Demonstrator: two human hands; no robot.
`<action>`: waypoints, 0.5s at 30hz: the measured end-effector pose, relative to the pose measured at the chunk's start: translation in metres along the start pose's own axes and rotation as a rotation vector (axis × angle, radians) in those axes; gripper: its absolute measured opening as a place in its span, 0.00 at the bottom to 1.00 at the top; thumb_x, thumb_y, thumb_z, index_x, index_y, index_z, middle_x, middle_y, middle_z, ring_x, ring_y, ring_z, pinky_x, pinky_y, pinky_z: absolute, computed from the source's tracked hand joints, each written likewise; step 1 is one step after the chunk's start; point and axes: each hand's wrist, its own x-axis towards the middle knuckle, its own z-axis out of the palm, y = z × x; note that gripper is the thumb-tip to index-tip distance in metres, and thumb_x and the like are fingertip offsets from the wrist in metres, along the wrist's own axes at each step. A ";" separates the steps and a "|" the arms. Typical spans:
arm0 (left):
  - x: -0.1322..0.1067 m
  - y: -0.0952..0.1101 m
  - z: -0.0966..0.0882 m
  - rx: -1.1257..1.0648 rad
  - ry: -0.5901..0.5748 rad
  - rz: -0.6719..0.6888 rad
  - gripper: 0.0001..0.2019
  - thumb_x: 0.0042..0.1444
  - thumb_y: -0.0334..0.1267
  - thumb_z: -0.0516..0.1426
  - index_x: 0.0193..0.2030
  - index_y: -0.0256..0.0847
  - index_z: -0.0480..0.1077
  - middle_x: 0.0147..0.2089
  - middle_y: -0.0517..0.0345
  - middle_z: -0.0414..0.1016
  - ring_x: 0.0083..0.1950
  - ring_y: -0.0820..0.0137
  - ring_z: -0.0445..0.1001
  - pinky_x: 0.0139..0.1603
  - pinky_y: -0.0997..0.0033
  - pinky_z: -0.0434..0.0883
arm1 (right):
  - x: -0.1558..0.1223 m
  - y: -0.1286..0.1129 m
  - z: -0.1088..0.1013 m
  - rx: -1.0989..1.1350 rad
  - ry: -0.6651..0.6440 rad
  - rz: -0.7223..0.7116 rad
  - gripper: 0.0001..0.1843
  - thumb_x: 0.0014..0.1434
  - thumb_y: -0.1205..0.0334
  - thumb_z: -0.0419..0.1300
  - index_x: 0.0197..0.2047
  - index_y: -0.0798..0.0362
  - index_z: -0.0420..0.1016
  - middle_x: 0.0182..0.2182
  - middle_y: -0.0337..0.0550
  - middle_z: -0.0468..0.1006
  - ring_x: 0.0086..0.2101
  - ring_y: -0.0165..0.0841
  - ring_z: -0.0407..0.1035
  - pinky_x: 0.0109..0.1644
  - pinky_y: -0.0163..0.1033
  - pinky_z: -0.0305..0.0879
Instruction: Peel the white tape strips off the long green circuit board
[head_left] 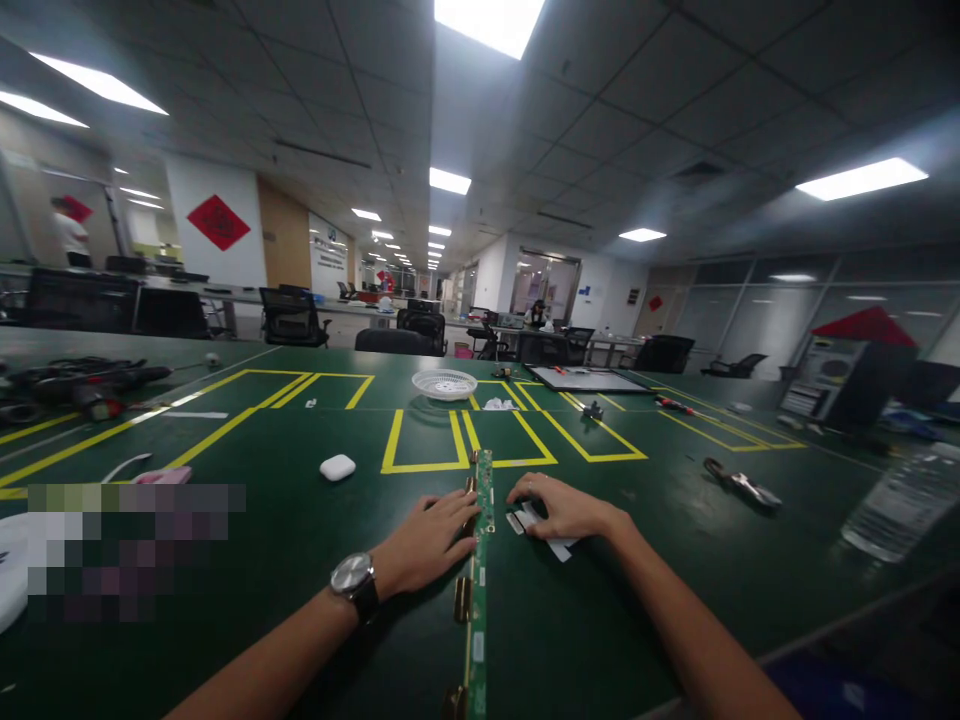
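A long narrow green circuit board strip (480, 560) lies on the green table mat (285, 540), running away from me. My left hand (427, 545), with a wristwatch (354, 582) on the wrist, lies flat beside the strip with its fingertips touching the strip's left edge. My right hand (559, 508) rests just right of the strip, fingers curled down onto small white paper pieces (536, 525) on the mat.
A white earbud case (337, 467) lies to the left. A white mesh dish (444, 384), a flat panel (589, 380), pliers (739, 484) and a plastic bottle (900, 505) sit farther off. Cables and tools (75, 385) lie at far left. Yellow tape marks boxes on the mat. Office chairs stand behind the table.
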 end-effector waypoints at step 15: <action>0.008 0.006 -0.005 -0.018 0.081 -0.017 0.15 0.68 0.47 0.49 0.54 0.43 0.67 0.71 0.50 0.58 0.71 0.59 0.56 0.65 0.52 0.57 | 0.025 -0.003 0.032 -0.059 0.258 0.048 0.07 0.54 0.65 0.63 0.38 0.54 0.76 0.34 0.41 0.76 0.34 0.32 0.68 0.39 0.35 0.61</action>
